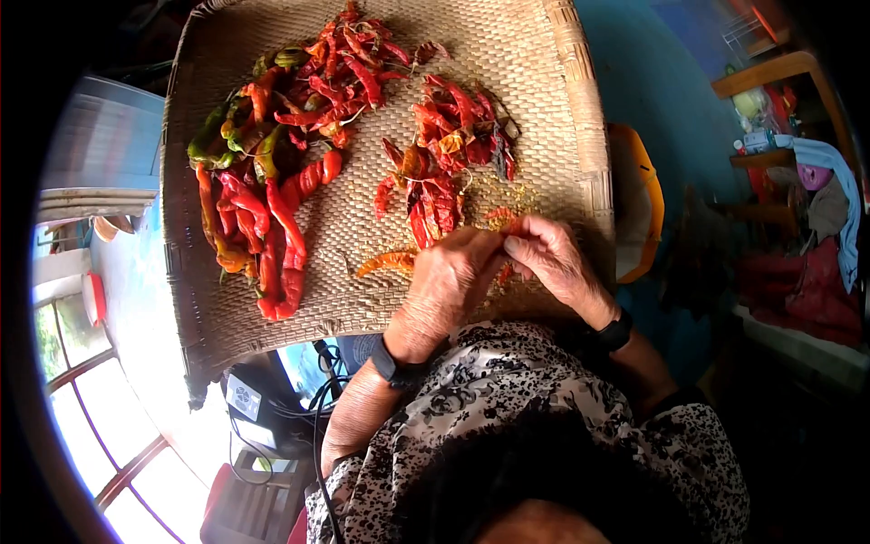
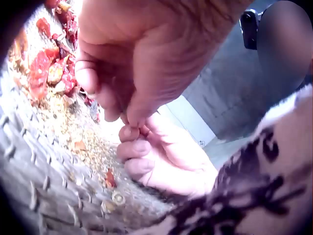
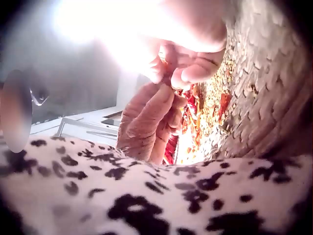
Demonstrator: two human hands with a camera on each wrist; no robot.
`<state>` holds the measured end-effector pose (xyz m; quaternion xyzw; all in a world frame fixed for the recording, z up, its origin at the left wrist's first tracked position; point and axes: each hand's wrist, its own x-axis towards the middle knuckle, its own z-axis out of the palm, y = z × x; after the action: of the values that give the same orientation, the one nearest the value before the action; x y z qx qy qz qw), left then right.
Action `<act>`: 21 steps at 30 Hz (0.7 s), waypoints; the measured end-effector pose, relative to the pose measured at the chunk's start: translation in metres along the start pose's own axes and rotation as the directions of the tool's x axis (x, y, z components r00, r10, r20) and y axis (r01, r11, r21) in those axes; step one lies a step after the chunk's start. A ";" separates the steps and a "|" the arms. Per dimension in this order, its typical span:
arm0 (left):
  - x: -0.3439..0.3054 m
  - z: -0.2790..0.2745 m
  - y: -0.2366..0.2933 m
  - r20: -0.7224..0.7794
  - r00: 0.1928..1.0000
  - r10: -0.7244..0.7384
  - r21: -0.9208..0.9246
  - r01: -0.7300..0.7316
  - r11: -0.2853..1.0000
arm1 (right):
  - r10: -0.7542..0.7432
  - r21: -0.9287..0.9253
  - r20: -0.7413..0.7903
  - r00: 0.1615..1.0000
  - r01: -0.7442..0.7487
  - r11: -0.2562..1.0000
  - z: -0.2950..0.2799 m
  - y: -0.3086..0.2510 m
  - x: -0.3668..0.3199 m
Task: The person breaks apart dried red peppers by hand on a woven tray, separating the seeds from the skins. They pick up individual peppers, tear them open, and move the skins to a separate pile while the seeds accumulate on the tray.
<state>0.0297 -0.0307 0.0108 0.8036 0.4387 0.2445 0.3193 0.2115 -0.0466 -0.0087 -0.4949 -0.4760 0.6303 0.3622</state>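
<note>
Over the near right part of a woven tray (image 1: 507, 54), my two hands meet fingertip to fingertip. The left hand (image 1: 453, 279) has its fingers curled, thumb and forefinger pinching at the meeting point. Facing it, the right hand (image 1: 555, 258) pinches there too. Between them a small reddish piece of chili pepper (image 3: 168, 64) shows in the right wrist view, mostly hidden by the fingers. Just beyond the left hand lie dried red chilies (image 1: 433, 207), and beside it an orange chili (image 1: 388, 263). Pale loose seeds (image 2: 73, 129) are scattered under the hands.
A larger heap of red chilies (image 1: 245, 204), some green, covers the tray's left side. A yellow-rimmed container (image 1: 645, 204) stands right of the tray. Black cables (image 1: 317, 399) hang below its near left edge. Shelves with cloths (image 1: 820, 281) are at the far right.
</note>
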 end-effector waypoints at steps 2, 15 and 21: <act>-0.002 0.001 0.002 0.059 0.998 0.011 0.062 -0.015 0.998 | 0.026 0.079 -0.010 1.000 -0.025 0.997 -0.001 0.004 -0.002; 0.008 -0.007 -0.034 -0.164 0.985 -0.044 0.437 0.112 0.892 | -0.135 0.820 -0.281 0.950 0.311 0.480 -0.074 -0.005 -0.019; 0.007 -0.004 -0.037 -0.126 0.990 -0.059 0.487 0.114 0.866 | -0.202 0.000 -0.104 0.974 0.204 0.979 -0.014 -0.012 -0.006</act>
<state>0.0105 -0.0083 -0.0122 0.8238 0.5385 0.1523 0.0905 0.2259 -0.0455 0.0037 -0.4736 -0.5012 0.5662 0.4515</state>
